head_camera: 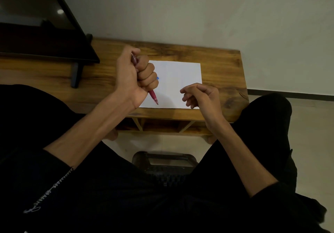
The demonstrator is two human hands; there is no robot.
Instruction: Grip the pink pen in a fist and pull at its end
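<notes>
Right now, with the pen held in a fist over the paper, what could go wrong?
1. The left hand grips the pen in a full fist, tip toward the paper; such a coarse grip may make a stray mark or tear the sheet.
2. The right hand hovers loosely curled at the sheet's corner and seems not to press it, so the paper could slide.
3. The sheet lies near the table front edge and could be pushed off.
</notes>
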